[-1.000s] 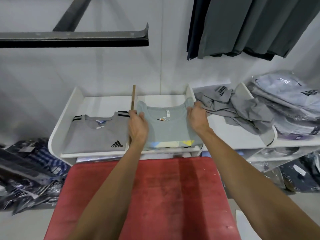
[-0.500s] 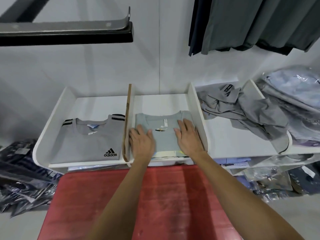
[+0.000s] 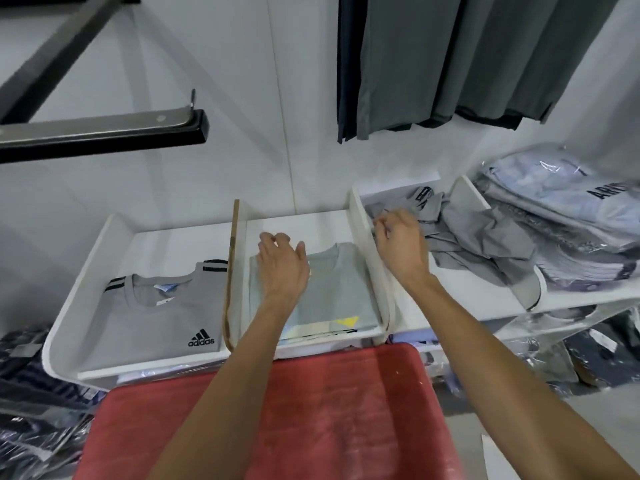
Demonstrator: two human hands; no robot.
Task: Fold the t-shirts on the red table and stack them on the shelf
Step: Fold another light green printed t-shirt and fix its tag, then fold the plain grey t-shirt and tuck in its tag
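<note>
A folded pale grey-green t-shirt (image 3: 341,289) lies in the middle compartment of the white shelf (image 3: 194,362). My left hand (image 3: 282,268) hovers over its left side with relaxed, loosely curled fingers, holding nothing. My right hand (image 3: 401,244) reaches over the divider (image 3: 363,244) into the right compartment, and its fingers pinch the crumpled grey t-shirts (image 3: 481,244) heaped there. A folded grey Adidas t-shirt (image 3: 162,317) lies in the left compartment. The red table (image 3: 311,420) stands right below the shelf with only my forearms over it.
Bagged shirts (image 3: 568,209) are stacked at the far right. Dark garments (image 3: 467,57) hang from above. A black metal bracket (image 3: 104,133) juts out at the upper left. Plastic-wrapped clothes (image 3: 31,403) lie on the floor at the left and under the shelf at the right.
Both hands have lifted off the folded grey-green shirt. My right hand has moved right over the divider to the crumpled grey pile; my left hand has risen slightly.
</note>
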